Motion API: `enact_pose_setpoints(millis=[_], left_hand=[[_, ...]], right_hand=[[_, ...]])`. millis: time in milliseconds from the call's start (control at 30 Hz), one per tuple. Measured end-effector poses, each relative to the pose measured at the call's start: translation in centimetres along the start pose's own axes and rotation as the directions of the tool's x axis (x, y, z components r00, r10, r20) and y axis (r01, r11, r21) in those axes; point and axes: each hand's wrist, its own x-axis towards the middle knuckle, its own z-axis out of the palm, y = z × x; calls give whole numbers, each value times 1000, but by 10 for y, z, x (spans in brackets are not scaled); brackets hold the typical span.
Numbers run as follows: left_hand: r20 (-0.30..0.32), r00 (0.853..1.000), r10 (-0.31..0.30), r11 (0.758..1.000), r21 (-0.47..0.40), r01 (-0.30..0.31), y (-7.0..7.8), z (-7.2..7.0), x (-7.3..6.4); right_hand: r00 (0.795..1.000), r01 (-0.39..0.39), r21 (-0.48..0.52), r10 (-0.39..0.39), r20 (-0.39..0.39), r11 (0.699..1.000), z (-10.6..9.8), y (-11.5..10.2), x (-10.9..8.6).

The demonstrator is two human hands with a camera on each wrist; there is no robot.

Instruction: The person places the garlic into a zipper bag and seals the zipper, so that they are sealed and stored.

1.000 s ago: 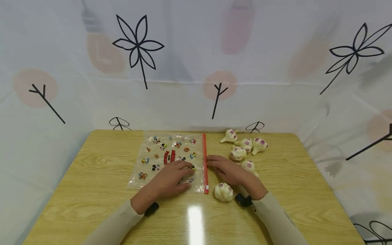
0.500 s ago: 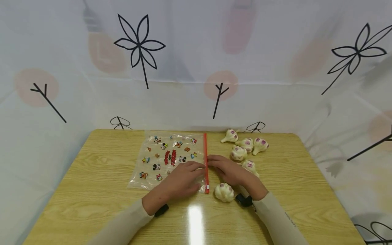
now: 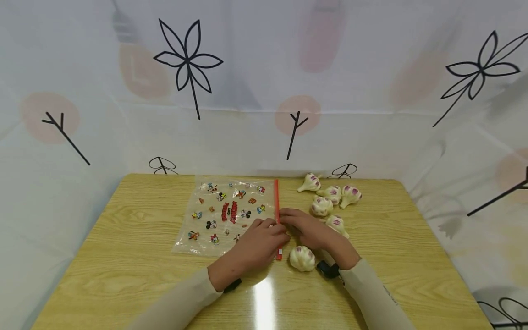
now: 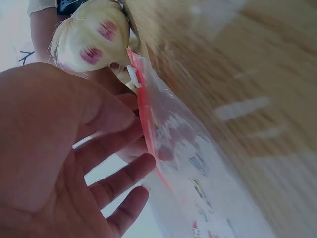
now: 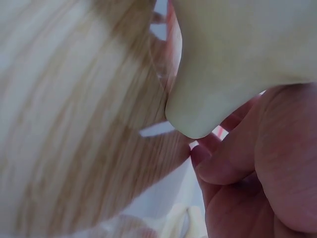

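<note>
A clear zip bag (image 3: 231,192) with cartoon prints lies flat on the table, its red zip edge (image 3: 277,197) facing right. My left hand (image 3: 261,243) lies over the near end of that edge. In the left wrist view its fingers (image 4: 131,173) are spread and loosely bent, fingertips right at the red strip. From the other side my right hand (image 3: 309,229) pinches the bag's edge; thumb (image 5: 223,163) and forefinger meet in the right wrist view. A garlic bulb (image 3: 302,259) sits just below the right hand, and another bulb (image 5: 237,54) partly blocks the right wrist view.
Several more garlic bulbs (image 3: 321,206) with purple marks lie behind and beside the right hand. The wooden table (image 3: 123,238) ends at the back against a white patterned cloth (image 3: 231,142). A dark wrist camera (image 3: 328,269) is near the front bulb.
My left hand has slid right across the bag to its red zip edge, close to the right hand. The right hand, the bag and the garlic bulbs have stayed in place.
</note>
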Motion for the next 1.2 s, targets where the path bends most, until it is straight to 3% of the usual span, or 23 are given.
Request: enact_pose_setpoints(millis=[167, 633, 767, 1000, 1200], left_hand=[[22, 1000, -16, 992, 123, 13, 3, 1, 3], [-9, 999, -32, 961, 275, 34, 1, 1, 2], [-14, 999, -33, 964, 264, 35, -1, 2, 0], [60, 992, -109, 977, 192, 96, -3, 4, -3], [40, 986, -159, 975, 164, 151, -5, 6, -8]], right_hand=[[1000, 9, -18, -9, -2, 1000, 0, -1, 1], [998, 60, -13, -61, -25, 998, 2, 2, 2], [998, 57, -15, -57, -31, 998, 3, 2, 3], [997, 67, 8, -67, -32, 998, 3, 2, 3], [997, 64, 11, -63, -35, 998, 3, 1, 3]])
